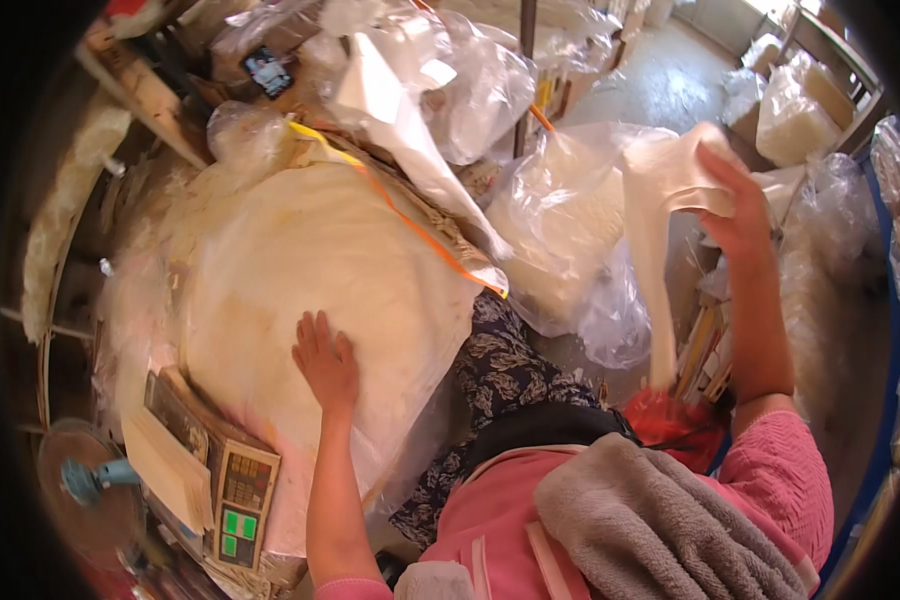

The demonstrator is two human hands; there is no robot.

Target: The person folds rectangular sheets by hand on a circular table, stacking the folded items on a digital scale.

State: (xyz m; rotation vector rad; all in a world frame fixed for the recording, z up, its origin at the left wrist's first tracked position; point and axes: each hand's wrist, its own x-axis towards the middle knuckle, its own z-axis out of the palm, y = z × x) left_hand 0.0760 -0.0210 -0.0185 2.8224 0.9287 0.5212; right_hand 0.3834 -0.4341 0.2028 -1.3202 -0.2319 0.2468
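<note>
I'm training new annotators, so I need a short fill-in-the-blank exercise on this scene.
1. The person's ____ hand lies flat on a broad, soft-looking cream sheet.
2. The ____ hand holds up a long, limp cream strip.
3. On the boxy device with a keypad, the rectangular display windows are ____.
4. The plush towel over the pink textured top is ____.

Missing words: left; right; green; grey.

Lighting: bright, strongest at upper right; glare whitens floor (670, 85); glints dot plastic bag (570, 190). Shadow: left side, dim around fan (100, 478). Blur: right hand (735, 195), hanging cloth (647, 270). Distortion: fisheye bends edges; corners black.
</note>
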